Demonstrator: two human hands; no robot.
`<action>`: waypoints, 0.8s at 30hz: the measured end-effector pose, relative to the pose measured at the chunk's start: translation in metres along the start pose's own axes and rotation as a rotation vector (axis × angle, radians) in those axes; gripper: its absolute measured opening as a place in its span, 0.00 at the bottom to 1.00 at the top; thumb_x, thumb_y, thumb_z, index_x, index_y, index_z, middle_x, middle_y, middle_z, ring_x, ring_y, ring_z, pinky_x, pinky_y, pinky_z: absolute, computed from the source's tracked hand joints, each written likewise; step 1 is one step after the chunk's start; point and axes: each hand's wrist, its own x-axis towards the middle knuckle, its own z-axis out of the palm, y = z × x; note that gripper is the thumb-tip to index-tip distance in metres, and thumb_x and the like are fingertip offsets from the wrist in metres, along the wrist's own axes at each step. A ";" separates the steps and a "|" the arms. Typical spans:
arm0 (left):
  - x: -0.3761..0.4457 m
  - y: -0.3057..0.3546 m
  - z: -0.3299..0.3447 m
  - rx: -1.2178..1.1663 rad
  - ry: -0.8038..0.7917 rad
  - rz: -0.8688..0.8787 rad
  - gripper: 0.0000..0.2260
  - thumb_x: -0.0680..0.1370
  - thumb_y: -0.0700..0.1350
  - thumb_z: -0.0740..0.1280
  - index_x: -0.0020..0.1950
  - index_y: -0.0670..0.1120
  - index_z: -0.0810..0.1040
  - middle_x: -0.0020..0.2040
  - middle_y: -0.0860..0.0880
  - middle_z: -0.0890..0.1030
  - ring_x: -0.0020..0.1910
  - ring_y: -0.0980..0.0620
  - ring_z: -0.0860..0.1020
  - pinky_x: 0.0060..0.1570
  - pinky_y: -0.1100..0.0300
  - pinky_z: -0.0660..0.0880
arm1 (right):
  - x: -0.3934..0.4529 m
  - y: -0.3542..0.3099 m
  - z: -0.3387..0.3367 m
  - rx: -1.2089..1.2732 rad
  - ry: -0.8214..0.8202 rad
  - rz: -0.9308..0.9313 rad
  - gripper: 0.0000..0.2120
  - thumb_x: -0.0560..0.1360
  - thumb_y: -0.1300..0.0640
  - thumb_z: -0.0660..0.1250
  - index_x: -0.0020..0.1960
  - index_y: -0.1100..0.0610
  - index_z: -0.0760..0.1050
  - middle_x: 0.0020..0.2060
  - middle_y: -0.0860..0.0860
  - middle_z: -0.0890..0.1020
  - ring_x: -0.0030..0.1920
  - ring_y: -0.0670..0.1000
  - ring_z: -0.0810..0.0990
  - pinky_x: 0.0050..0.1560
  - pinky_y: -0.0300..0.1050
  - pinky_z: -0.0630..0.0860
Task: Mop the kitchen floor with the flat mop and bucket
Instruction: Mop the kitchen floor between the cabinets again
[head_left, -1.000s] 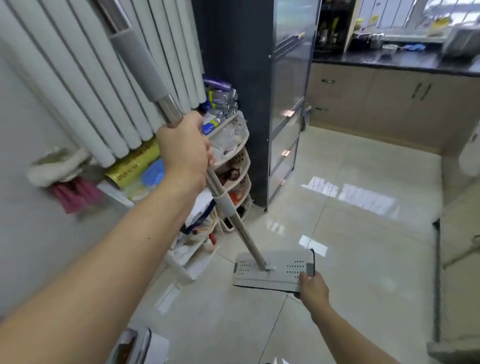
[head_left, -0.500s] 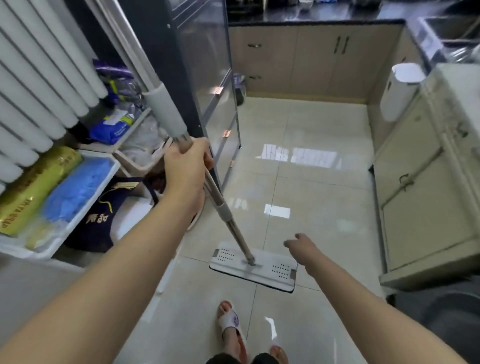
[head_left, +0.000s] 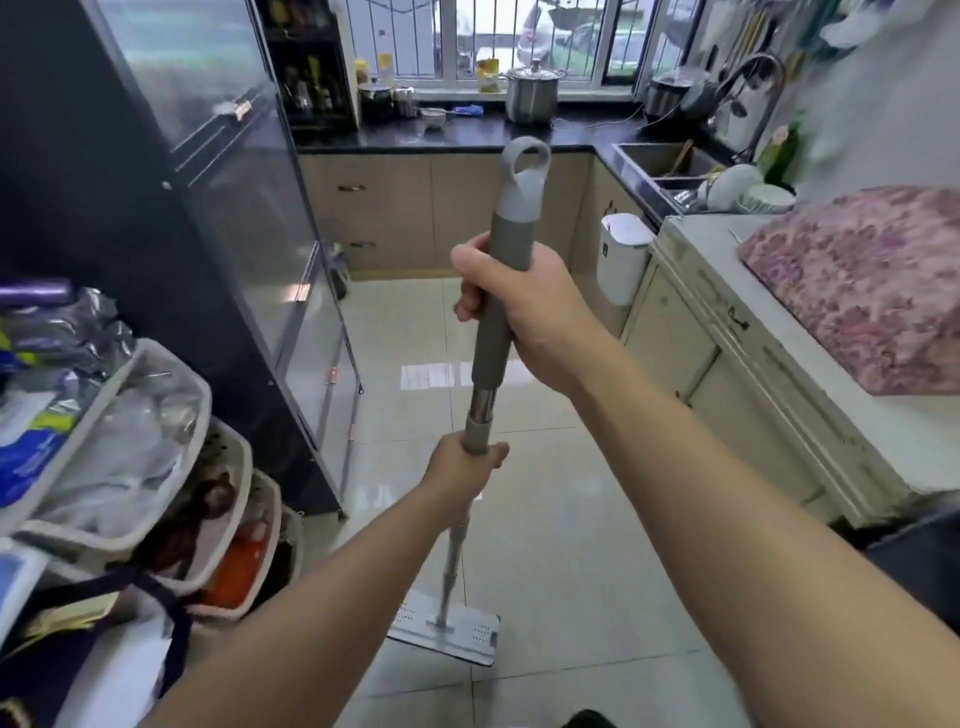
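Right hand (head_left: 524, 306) now joins left hand (head_left: 462, 470) wrapped round the mop handle (head_left: 496, 291); near-upright pole, mop head (head_left: 447, 631) flat below, left nearer.

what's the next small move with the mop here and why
Probably push the mop head forward along the tiles toward the cabinets. The right hand grips the grey handle near its top, the left hand grips the pole lower down, and the head looks flat on the floor close to the person, with open floor ahead. No bucket is in view.
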 end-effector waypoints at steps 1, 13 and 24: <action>0.009 0.011 -0.002 0.048 -0.055 0.027 0.09 0.78 0.52 0.73 0.45 0.47 0.78 0.47 0.45 0.83 0.49 0.46 0.80 0.41 0.57 0.72 | 0.008 0.000 -0.007 -0.002 0.018 -0.016 0.06 0.80 0.60 0.70 0.47 0.61 0.75 0.34 0.54 0.76 0.37 0.54 0.77 0.51 0.56 0.80; 0.151 0.085 0.049 0.475 0.056 0.104 0.13 0.79 0.59 0.67 0.53 0.50 0.77 0.47 0.48 0.82 0.42 0.47 0.79 0.41 0.55 0.75 | 0.074 0.028 -0.109 -0.417 -0.043 -0.059 0.06 0.77 0.56 0.72 0.45 0.58 0.79 0.38 0.53 0.82 0.38 0.45 0.81 0.42 0.34 0.78; 0.243 0.111 0.129 -0.479 -0.268 -0.593 0.16 0.84 0.56 0.60 0.49 0.46 0.79 0.42 0.43 0.83 0.43 0.44 0.83 0.45 0.50 0.82 | 0.115 0.253 -0.243 -0.580 -0.165 0.121 0.14 0.74 0.68 0.71 0.54 0.52 0.83 0.56 0.46 0.86 0.57 0.50 0.85 0.57 0.52 0.82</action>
